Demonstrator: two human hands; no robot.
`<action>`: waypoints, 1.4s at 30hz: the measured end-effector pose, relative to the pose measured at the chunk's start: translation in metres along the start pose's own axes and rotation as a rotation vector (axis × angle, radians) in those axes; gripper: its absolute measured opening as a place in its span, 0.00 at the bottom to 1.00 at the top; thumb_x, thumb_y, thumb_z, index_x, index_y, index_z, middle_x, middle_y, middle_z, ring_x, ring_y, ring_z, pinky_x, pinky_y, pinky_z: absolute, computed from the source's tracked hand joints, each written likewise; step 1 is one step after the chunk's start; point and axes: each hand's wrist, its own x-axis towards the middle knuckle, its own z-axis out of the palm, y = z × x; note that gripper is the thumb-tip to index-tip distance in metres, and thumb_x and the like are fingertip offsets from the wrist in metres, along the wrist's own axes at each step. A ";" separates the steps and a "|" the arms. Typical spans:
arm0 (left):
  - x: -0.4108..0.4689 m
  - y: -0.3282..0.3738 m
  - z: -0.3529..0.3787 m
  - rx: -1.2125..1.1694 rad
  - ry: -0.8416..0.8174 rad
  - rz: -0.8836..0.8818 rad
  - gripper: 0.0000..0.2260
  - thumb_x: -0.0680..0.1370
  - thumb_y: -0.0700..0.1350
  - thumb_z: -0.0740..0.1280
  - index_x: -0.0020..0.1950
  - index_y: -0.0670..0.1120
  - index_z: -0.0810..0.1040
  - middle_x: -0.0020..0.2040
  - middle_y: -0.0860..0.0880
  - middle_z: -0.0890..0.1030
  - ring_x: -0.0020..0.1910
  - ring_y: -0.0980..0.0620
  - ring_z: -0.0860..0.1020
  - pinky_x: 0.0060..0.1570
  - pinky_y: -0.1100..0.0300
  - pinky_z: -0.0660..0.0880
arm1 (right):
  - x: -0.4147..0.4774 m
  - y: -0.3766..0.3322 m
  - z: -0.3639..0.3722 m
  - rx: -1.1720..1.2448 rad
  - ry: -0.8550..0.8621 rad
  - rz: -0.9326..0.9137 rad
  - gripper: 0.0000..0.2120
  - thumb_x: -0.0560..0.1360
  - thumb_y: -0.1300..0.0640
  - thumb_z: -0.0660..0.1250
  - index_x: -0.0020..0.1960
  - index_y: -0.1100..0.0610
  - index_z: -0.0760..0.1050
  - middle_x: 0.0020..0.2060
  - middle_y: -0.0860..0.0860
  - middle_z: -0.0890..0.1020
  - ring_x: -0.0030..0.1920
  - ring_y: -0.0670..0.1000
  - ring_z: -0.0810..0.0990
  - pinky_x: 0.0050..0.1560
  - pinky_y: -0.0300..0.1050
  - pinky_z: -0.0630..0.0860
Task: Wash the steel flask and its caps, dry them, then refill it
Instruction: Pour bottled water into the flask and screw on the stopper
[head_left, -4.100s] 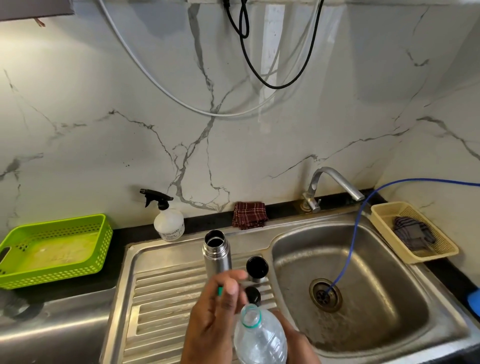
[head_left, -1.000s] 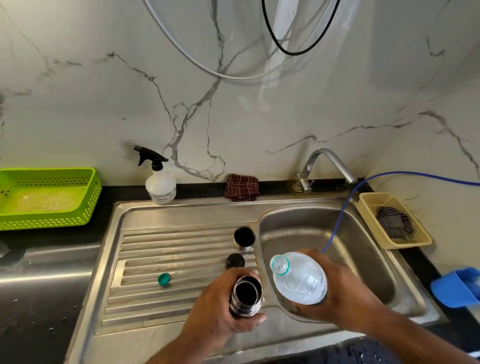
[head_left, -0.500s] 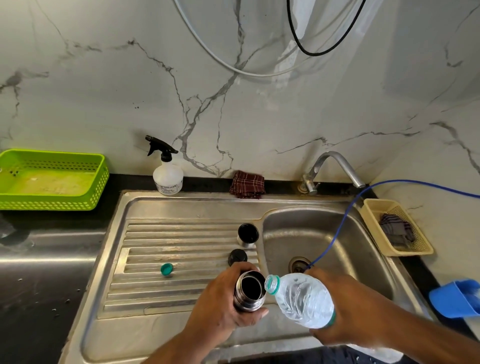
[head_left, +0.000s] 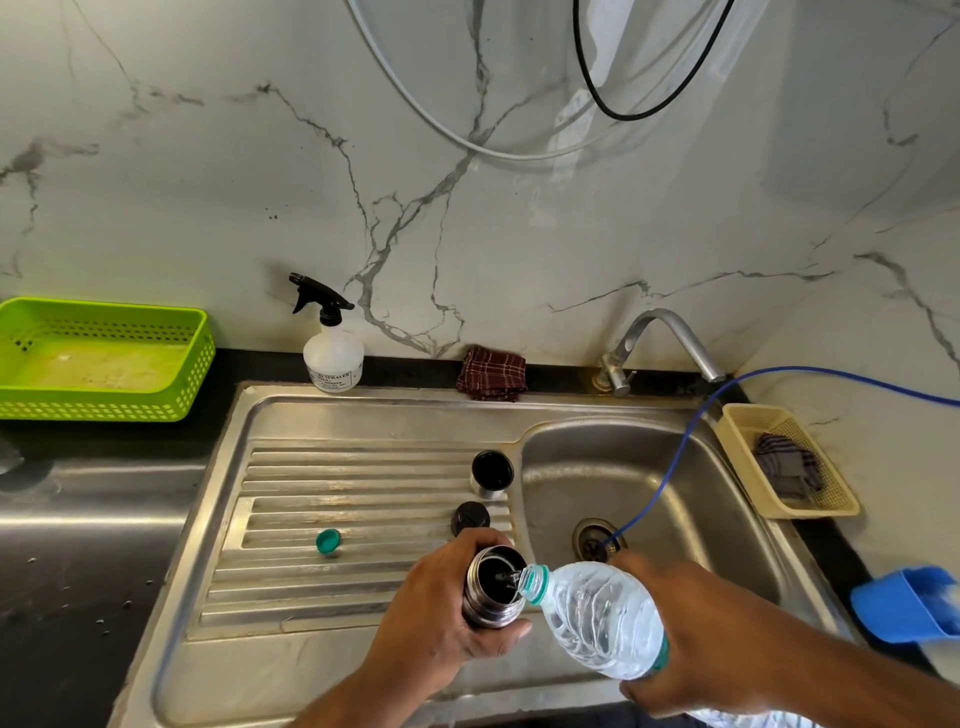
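As flask (head_left: 480, 605) fills: marble (head_left: 208, 182), sink (head_left: 363, 415) (steel).

White marble wall (head_left: 208, 182), grey-veined, sunlit patch upper right. White cable (head_left: 519, 157) and black cable (head_left: 628, 118) looped high. Black bench (head_left: 62, 623), water-spotted. Steel sink (head_left: 363, 410), ribbed drainer left; tap (head_left: 670, 325) behind. Green basket (head_left: 104, 410) far left, beige basket (head_left: 795, 512) right.
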 end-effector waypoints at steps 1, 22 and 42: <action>0.000 0.001 0.000 -0.001 0.002 0.001 0.27 0.66 0.58 0.81 0.59 0.60 0.73 0.54 0.64 0.81 0.51 0.59 0.82 0.48 0.64 0.77 | 0.000 0.000 0.000 0.000 -0.001 0.003 0.32 0.62 0.39 0.76 0.62 0.41 0.70 0.51 0.37 0.80 0.51 0.37 0.79 0.48 0.35 0.78; -0.001 0.002 0.002 0.027 0.026 0.002 0.27 0.66 0.60 0.81 0.59 0.60 0.73 0.54 0.64 0.81 0.51 0.61 0.82 0.52 0.59 0.79 | -0.004 -0.006 -0.004 0.009 -0.074 0.008 0.36 0.61 0.35 0.76 0.66 0.39 0.67 0.54 0.36 0.79 0.54 0.38 0.79 0.54 0.38 0.79; -0.002 -0.006 0.004 0.031 0.023 -0.013 0.28 0.66 0.63 0.79 0.60 0.62 0.72 0.53 0.65 0.80 0.51 0.60 0.81 0.56 0.53 0.78 | -0.007 -0.017 -0.007 0.045 -0.085 0.047 0.37 0.62 0.37 0.77 0.67 0.37 0.68 0.55 0.33 0.78 0.56 0.35 0.79 0.56 0.36 0.79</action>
